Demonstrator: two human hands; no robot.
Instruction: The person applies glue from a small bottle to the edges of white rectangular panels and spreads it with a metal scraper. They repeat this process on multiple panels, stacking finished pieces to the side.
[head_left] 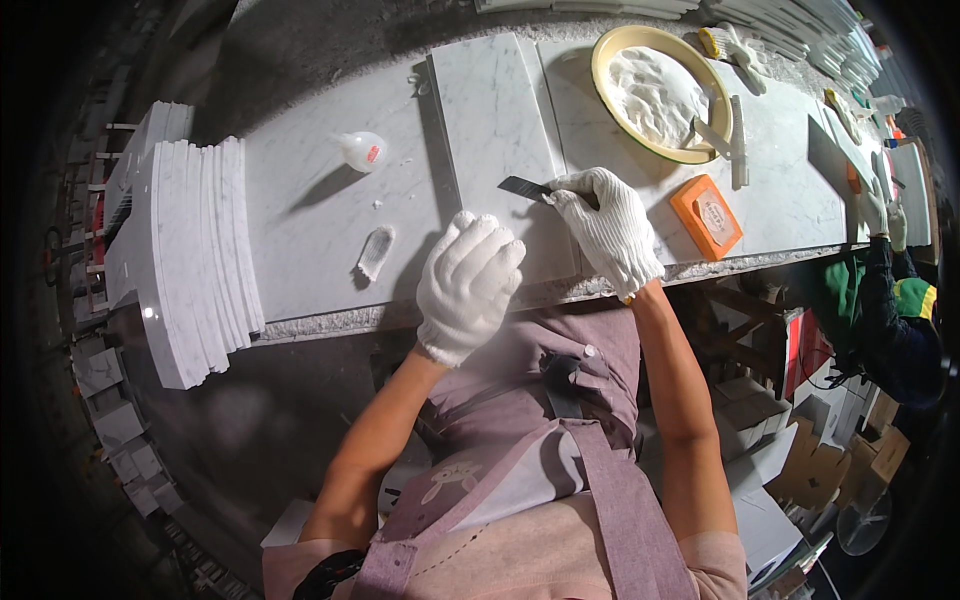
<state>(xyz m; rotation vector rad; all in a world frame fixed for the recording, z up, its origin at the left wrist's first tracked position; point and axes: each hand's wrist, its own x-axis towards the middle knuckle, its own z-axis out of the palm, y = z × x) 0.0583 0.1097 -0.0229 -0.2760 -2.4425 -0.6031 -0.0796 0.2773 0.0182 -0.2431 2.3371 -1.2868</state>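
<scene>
My right hand [608, 228], in a white knit glove, pinches a dark flat scraper blade [523, 188]. The blade points left over a pale grey-veined marble slab [490, 110] lying on the worktop. My left hand [470, 285], gloved the same way, is raised by the slab's near edge. Its fingers are loosely stretched and slightly bent, and nothing shows in them. Left of it lies a small white knit piece like a glove fingertip [375, 252]. Behind that is a white squeeze bottle [364, 152] with a pointed nozzle.
A cream bowl [602, 75] of white paste or powder stands far right, a spatula [710, 138] inside. Nearby are a clear strip [740, 145], an orange box [706, 217] and gloves [738, 50]. Stacked marble pieces [200, 250] edge the left side. A co-worker [900, 310] is at far right.
</scene>
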